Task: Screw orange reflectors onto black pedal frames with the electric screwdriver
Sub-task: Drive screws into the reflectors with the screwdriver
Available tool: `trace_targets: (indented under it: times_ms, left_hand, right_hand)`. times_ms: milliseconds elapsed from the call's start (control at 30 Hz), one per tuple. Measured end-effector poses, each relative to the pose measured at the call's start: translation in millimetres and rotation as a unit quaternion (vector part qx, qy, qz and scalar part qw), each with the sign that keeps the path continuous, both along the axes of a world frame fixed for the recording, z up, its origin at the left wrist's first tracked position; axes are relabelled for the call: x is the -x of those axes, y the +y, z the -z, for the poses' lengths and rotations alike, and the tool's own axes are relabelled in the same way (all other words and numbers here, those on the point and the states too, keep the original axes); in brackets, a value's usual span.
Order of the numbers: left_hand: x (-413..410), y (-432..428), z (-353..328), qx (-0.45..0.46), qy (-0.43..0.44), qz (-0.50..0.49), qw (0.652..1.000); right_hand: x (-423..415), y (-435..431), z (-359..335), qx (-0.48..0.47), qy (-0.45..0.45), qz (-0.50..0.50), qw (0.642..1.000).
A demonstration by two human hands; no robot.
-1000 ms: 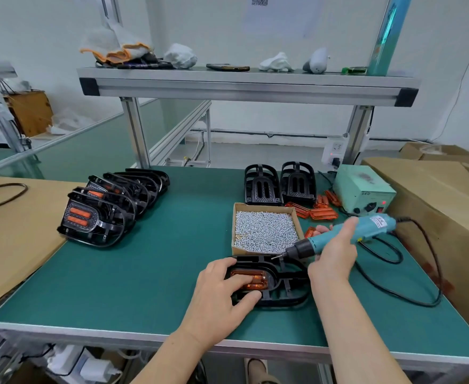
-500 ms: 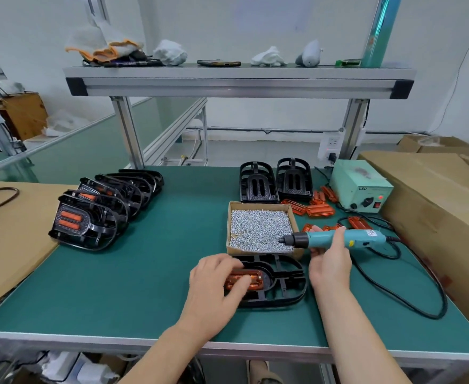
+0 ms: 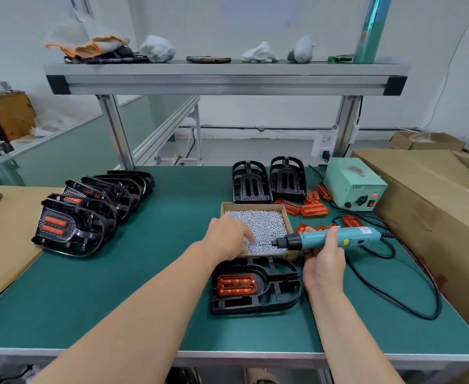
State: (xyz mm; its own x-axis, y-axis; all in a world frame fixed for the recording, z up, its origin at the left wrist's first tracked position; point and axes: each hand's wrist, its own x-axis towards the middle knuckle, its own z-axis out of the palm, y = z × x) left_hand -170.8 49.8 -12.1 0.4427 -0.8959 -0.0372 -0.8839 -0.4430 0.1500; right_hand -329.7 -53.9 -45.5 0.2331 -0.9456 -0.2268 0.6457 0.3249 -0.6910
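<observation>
A black pedal frame lies flat near the table's front edge, with an orange reflector seated in its left part. Just behind it stands an open cardboard box of small silver screws. My left hand reaches over the box, fingertips down among the screws; the thumb is hidden. My right hand grips the teal electric screwdriver, held level. Its bit points left over the front right of the screw box.
Several finished pedals lean in a row at the left, beside a cardboard sheet. Two bare frames stand behind the box. Loose reflectors, a green power unit and a looping black cable lie right. Large cartons border the right edge.
My left hand has left the reflector on the pedal frame and moved back into the screw box. The screwdriver stays level, its bit over the box.
</observation>
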Motion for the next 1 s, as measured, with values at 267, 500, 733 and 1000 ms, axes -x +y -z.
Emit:
trace_targets:
  times_ms: [267, 500, 733, 1000]
  left_hand:
    - [3, -2, 4, 0.032, -0.001, 0.031, 0.999]
    - [5, 11, 13, 0.161, 0.074, -0.037, 0.983]
    - [22, 33, 8, 0.322, 0.259, -0.097, 0.906]
    - [39, 79, 9, 0.385, 0.431, -0.118, 0.808]
  right_hand:
    - [-1, -1, 5, 0.014, 0.010, -0.006, 1.000]
    - [-1, -1, 4, 0.012, 0.002, -0.010, 1.000]
    - [5, 4, -2, 0.019, -0.012, -0.007, 1.000]
    - [10, 14, -9, 0.029, -0.007, -0.016, 0.999]
